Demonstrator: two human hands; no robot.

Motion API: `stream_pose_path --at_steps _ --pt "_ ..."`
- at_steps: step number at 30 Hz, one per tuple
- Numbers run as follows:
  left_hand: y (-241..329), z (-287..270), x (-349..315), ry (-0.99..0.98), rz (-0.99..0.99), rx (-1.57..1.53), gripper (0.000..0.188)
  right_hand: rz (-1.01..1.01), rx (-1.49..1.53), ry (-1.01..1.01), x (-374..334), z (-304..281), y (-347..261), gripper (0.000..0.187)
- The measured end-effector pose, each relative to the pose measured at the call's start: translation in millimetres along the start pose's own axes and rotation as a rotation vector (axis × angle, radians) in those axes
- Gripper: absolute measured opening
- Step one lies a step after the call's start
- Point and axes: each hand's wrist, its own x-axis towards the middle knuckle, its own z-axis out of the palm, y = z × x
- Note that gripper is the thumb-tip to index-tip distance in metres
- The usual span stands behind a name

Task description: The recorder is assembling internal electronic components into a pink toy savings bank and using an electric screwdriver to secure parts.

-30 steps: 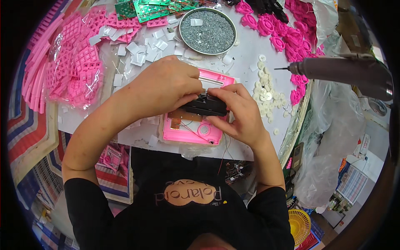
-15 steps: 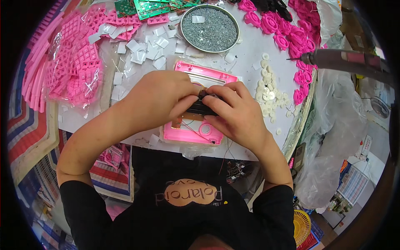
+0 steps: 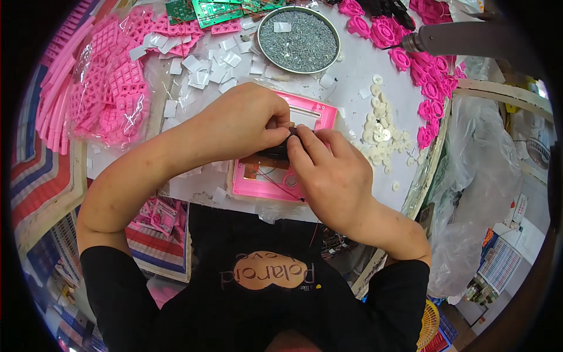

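Observation:
A pink plastic housing [image 3: 252, 189] lies on the table in front of me, with thin wires and a ring-shaped opening at its near end. Across its middle sits a black elongated part [image 3: 273, 151], partly covered by my fingers. My left hand [image 3: 256, 120] reaches over from the left, thumb and fingers pinched at the far end of the black part. My right hand [image 3: 335, 173] is closed over the part's right side, fingertips almost meeting the left thumb. Whatever small piece lies between the fingertips is hidden.
A round tin of small metal screws [image 3: 299, 44] stands beyond the housing. White discs [image 3: 378, 126] and pink rings [image 3: 431, 110] lie right, under a hanging electric screwdriver [image 3: 451, 41]. Bagged pink keypads [image 3: 111, 100], white paper squares [image 3: 220, 70] and green circuit boards [image 3: 217, 12] lie left and behind.
My right hand has shifted slightly nearer me and its wrist has turned outward. My left fingers have curled in more tightly. The screwdriver appears higher and further left.

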Motion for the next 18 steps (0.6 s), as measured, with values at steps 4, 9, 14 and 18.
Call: stream_pose_path --at_steps 4,9,14,18 --pt "2 2 0 0.025 0.021 0.037 0.018 -0.097 -0.094 -0.024 4 -4 1 0.031" --pt "-1 3 1 0.023 0.030 0.009 0.017 -0.036 0.094 -0.094 1 -4 9 0.039" --pt "2 4 6 0.044 0.089 0.109 0.017 -0.049 -0.219 -0.137 1 -14 -8 0.038" --pt "3 5 4 0.062 0.103 0.089 0.016 -0.109 -0.149 -0.106 1 -7 -1 0.029"
